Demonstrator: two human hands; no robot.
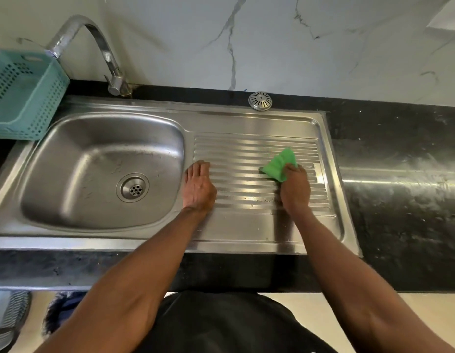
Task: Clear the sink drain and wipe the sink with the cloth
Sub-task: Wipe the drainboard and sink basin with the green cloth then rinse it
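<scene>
dark shirt (221,324) fills the bottom of the view, both bare forearms reaching out over the black counter (399,200) edge. left hand (198,186) lies flat on the ribbed drainboard (246,149), fingers straight and together, palm down, just beside the basin's right rim; it grips nothing. right hand (295,189) is curled round a green cloth (279,164), pressing it onto the ribs at the right part of the drainboard; a bunched corner of cloth sticks out past the fingers toward the wall. hands well apart, both on the drainboard. steel sink basin (68,174) sits to the left, drain (132,187) open with its perforated holes showing, no strainer over it. round metal strainer cap (260,100) sits on the counter strip behind the drainboard, against the marble wall (272,47). curved tap (94,47) rises at the back left, spout over a teal perforated basket (22,98) that rests at the sink's far-left corner.
</scene>
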